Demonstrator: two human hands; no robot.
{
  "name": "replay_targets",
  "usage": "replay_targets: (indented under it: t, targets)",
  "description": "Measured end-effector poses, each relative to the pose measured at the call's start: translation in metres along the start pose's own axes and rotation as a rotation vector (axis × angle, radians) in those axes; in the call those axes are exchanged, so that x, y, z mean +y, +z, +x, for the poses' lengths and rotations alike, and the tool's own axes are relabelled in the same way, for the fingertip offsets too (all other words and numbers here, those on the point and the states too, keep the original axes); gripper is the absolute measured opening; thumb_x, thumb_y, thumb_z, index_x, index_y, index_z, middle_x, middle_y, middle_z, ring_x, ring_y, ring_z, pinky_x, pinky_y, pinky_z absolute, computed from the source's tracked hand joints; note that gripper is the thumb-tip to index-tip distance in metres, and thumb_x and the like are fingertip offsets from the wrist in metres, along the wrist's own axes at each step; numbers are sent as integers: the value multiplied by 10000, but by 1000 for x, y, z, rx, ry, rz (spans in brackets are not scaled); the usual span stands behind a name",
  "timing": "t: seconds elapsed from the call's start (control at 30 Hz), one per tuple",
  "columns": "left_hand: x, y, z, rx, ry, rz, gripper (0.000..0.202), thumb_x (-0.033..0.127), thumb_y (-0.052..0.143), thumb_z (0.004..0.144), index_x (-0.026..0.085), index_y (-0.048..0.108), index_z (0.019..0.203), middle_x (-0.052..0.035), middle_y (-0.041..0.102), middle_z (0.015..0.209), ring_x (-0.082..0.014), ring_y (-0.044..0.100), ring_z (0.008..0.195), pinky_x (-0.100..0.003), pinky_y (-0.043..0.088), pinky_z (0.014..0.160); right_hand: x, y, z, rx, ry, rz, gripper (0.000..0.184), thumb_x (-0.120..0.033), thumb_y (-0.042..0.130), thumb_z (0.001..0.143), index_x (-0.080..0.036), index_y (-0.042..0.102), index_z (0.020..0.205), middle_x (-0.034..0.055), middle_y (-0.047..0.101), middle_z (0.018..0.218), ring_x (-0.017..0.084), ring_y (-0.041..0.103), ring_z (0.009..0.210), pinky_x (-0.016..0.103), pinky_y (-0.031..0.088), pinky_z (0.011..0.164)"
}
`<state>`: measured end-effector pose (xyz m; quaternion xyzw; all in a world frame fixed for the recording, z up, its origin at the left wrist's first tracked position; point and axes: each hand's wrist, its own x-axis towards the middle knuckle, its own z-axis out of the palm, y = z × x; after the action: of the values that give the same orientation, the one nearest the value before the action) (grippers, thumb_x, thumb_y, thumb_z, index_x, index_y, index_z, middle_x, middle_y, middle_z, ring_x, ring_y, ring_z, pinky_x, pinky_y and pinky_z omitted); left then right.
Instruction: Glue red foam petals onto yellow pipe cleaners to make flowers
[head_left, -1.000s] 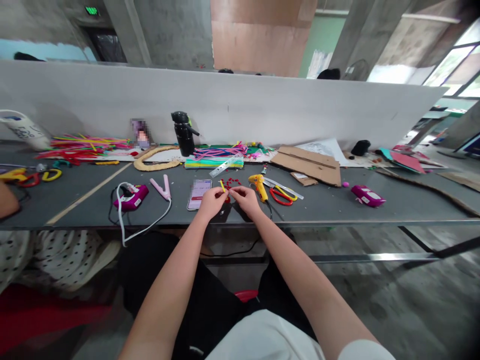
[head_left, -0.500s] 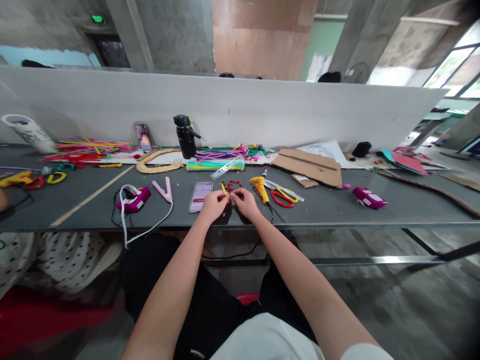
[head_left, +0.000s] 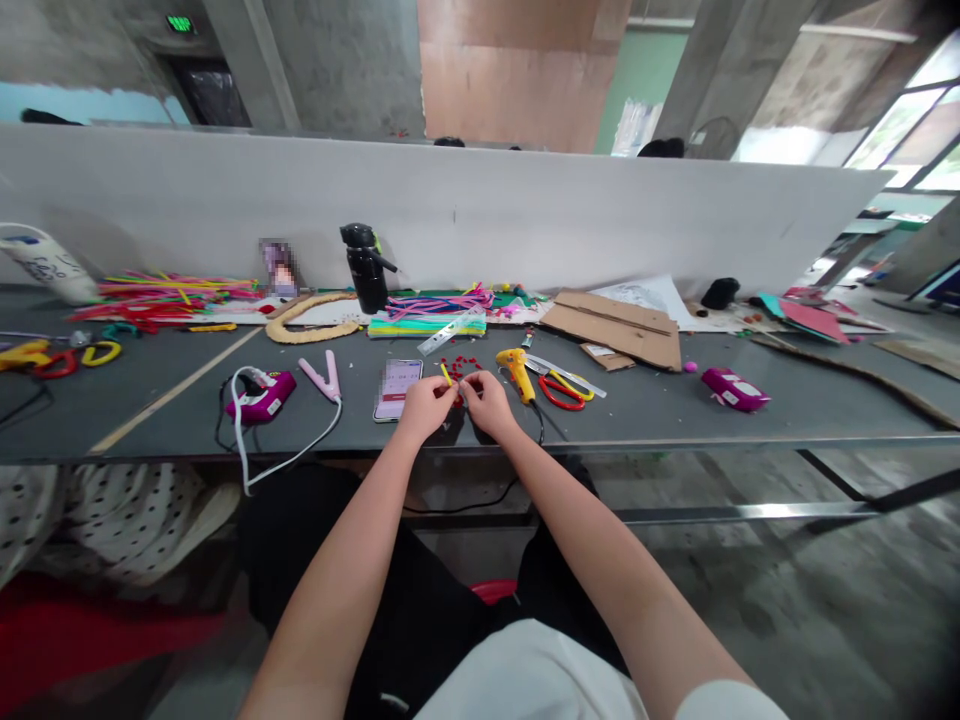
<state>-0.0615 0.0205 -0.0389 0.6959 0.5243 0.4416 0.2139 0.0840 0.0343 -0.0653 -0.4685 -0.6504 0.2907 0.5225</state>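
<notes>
My left hand (head_left: 423, 406) and my right hand (head_left: 486, 401) meet over the front of the grey table (head_left: 660, 405). Both are closed in a pinch. A short yellow stick (head_left: 446, 374) pokes up from my left fingers, with a small red piece (head_left: 457, 398) between the two hands. What my right fingertips pinch is too small to name. Small red bits (head_left: 461, 364) lie scattered just behind my hands. A phone (head_left: 398, 387) lies to the left of my left hand. A yellow glue gun (head_left: 518, 372) rests to the right of my right hand.
Red and yellow scissors (head_left: 564, 390), a clear ruler (head_left: 452, 332), a pink clamp tool (head_left: 322, 375), a magenta device (head_left: 262, 394) with a white cable, a black bottle (head_left: 366, 266), pipe cleaners (head_left: 439, 303), cardboard sheets (head_left: 619, 325) and a white partition (head_left: 525, 215) are around. Someone in dotted clothing (head_left: 97, 505) sits at my left.
My hands stay pinched together on the yellow stick and red piece, the fingers only shifting a little. The view has wobbled slightly.
</notes>
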Motion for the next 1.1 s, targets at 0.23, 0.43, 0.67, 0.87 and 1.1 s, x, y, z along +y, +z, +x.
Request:
replay_targets:
  t: [0.23,0.43,0.67,0.87,1.1]
  targets:
    - [-2,-2,-1,-47,-73,-101,300,428,623,796,161,686,672,-38,654,566,-178,585,539,-272,411,530,-2,-3,-1,12,-3,17,150,-336,571,853,-193,615,847,61,665,868,185,611,792,321,488,747]
    - [-2,-3,0,-13,-137,-221,267,418,676,755,157,688,702,-25,653,583,-170,586,547,-273,435,544,-8,-6,-1,3,-40,23,212,-371,577,867,-187,679,895,72,684,923,171,620,774,295,497,712]
    - [-4,-5,4,80,-231,-404,279,418,709,741,143,707,785,-32,671,647,-149,581,577,-270,466,576,-21,-29,-22,193,-84,-57,264,-392,513,911,-182,672,910,77,670,891,182,592,787,311,484,741]
    - [-6,-5,6,129,-302,-540,362,462,763,698,126,719,825,-53,698,724,-128,595,605,-264,500,618,-7,-79,-19,406,2,-341,330,-419,591,816,-151,640,1002,136,646,1032,280,546,1009,446,415,952]
    - [-8,1,10,144,-307,-600,324,419,776,694,119,723,805,-45,681,690,-104,572,578,-236,480,576,3,-93,25,13,272,-444,259,-390,658,720,-174,663,863,128,668,971,329,583,1007,441,430,904]
